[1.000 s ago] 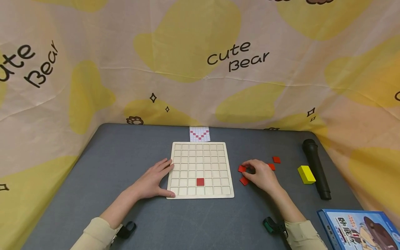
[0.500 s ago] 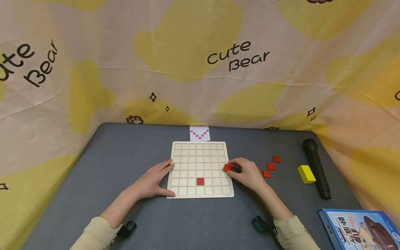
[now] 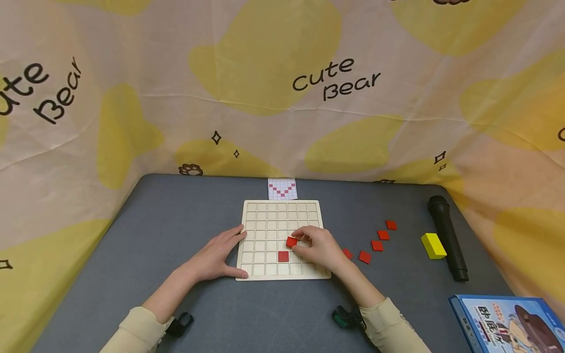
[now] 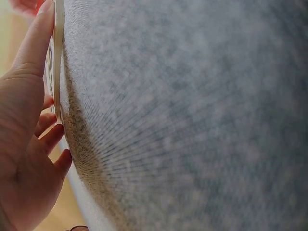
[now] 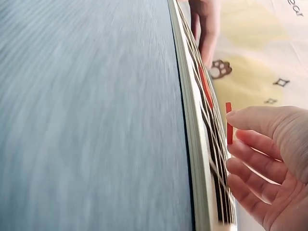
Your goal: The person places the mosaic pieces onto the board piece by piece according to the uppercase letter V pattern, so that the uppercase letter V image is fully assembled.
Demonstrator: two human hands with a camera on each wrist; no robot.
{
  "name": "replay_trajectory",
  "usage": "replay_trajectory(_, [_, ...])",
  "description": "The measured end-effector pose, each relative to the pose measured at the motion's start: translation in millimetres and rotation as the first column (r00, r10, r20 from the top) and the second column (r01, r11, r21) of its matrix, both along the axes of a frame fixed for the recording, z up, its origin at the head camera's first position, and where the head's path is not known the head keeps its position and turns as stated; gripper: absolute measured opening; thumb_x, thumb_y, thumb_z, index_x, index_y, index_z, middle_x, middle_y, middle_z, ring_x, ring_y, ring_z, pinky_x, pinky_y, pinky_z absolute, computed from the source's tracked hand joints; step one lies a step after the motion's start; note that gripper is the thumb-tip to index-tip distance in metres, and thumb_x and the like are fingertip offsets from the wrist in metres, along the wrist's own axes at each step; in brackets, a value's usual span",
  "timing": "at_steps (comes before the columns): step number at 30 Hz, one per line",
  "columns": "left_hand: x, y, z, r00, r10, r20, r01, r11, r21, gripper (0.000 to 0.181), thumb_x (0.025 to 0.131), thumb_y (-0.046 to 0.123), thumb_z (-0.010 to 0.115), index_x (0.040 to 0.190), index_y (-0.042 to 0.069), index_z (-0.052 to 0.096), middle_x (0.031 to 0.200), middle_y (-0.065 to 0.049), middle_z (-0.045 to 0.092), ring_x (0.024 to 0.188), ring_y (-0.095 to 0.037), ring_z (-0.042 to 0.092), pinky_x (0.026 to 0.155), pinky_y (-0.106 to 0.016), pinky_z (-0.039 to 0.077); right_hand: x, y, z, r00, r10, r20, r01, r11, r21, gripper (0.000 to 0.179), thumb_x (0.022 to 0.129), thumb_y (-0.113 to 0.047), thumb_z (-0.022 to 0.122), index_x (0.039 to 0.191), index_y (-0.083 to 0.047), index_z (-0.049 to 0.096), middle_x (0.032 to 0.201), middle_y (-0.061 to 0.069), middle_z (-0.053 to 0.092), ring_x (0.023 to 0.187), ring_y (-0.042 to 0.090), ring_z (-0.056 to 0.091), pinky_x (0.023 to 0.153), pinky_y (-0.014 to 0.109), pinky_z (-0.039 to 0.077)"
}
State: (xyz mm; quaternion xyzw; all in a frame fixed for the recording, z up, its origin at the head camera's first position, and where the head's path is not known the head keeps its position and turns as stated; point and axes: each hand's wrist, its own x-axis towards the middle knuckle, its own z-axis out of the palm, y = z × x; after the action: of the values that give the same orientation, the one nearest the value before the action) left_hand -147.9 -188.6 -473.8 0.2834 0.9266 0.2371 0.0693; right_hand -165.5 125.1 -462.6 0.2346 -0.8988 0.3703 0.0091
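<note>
A cream gridded board (image 3: 260, 215) lies on the grey table, with one red square tile (image 3: 283, 256) set in a cell of its lower rows. Along the board's left edge rests my left hand (image 3: 216, 255), fingers spread at the side and thumb on the near corner. Over the board's middle right, my right hand (image 3: 320, 246) pinches another red tile (image 3: 291, 241) between thumb and fingertips. In the right wrist view this held tile (image 5: 229, 122) stands out edge-on, a little off the grid surface.
Several loose red tiles (image 3: 377, 245) lie right of the board, one partly behind the right wrist. A pattern card (image 3: 282, 189) touches the far edge. Farther right are a yellow block (image 3: 433, 246), a black microphone (image 3: 447, 239) and a blue box (image 3: 507, 323).
My right hand has picked up a red tile from the table and carried it left over the board. The left hand has stayed at the board's edge.
</note>
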Motion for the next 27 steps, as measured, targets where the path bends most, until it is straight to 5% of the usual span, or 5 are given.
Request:
replay_trajectory(11, [1.3,-0.1,0.2,1.000,0.001,-0.004,-0.001,1.000,-0.007,0.106,0.072,0.062,0.077,0.149,0.001,0.038,0.157,-0.017,0.028,0.141,-0.036,0.030,0.108,-0.059,0.030,-4.2,-37,-3.2,0.996,0.080,-0.041,-0.075,0.991,0.110,0.023,0.082,-0.019,0.075,0.104,-0.015,0.073,0.094,-0.005,0.068,0.084,0.012,0.057,0.078,0.029,0.048])
replay_trajectory(20, [1.0,-0.2,0.3,1.000,-0.004,-0.008,0.004,1.000,-0.001,0.105,0.072,0.063,0.076,0.149,0.001,0.038,0.157,-0.017,0.028,0.141,-0.037,0.030,0.108,-0.059,0.029,-4.4,-44,-3.8,0.996,0.069,-0.053,-0.063,0.992,0.107,0.021,0.081,-0.017,0.075,0.102,-0.018,0.074,0.089,-0.006,0.065,0.079,0.010,0.052,0.071,0.027,0.044])
replay_trajectory(27, [1.4,-0.6,-1.6,1.000,-0.002,-0.011,0.002,1.000,-0.010,0.106,0.073,0.065,0.073,0.149,0.001,0.038,0.157,-0.017,0.028,0.141,-0.037,0.030,0.108,-0.059,0.029,-2.0,-44,-5.1,0.996,0.075,-0.050,-0.070,0.993,0.097,0.021,0.082,-0.019,0.076,0.103,-0.017,0.074,0.099,-0.007,0.067,0.086,0.011,0.055,0.077,0.030,0.046])
